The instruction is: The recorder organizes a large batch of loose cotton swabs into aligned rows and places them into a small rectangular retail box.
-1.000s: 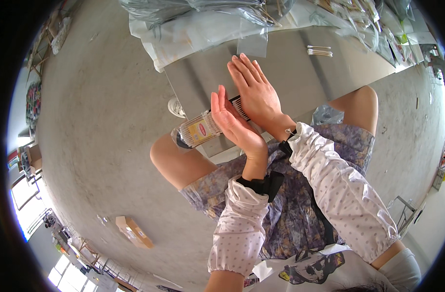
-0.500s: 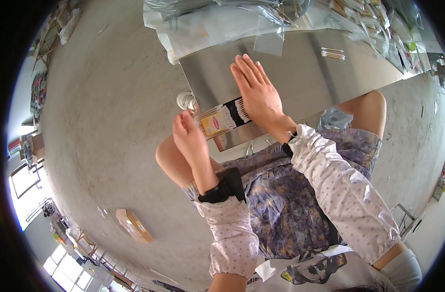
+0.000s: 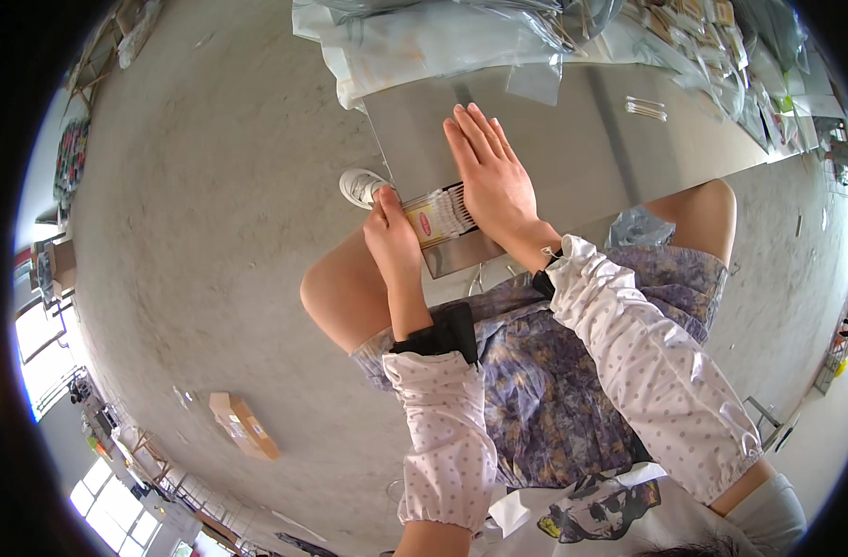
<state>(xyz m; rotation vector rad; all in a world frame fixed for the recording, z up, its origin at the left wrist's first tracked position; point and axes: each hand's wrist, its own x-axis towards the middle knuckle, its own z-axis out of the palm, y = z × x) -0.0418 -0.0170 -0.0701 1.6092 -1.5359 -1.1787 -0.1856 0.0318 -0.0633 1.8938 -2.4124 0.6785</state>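
Observation:
A packet of cotton swabs [image 3: 433, 219] with a yellow label lies near the left end of the metal tabletop [image 3: 572, 139]. My left hand [image 3: 392, 239] is closed on the packet's left end, thumb uppermost. White swab tips fan out in rows toward my right hand [image 3: 498, 186]. That hand is stretched out with its fingers straight, its edge and heel against the right end of the packet. It covers that end, so I cannot tell how the swabs sit beneath it. Several loose cotton swabs [image 3: 646, 109] lie farther right on the metal.
A clear plastic bag [image 3: 535, 84] lies at the table's far edge, beside white sheeting [image 3: 396, 65]. Swab packets [image 3: 688, 32] are heaped at the far right. A grey plastic bag [image 3: 639, 227] hangs by my right knee. A cardboard box [image 3: 244, 425] sits on the floor.
My left hand has moved right and slightly up, bringing the packet's left part closer to my right hand. Less of the black strip shows between them. The right hand has barely moved.

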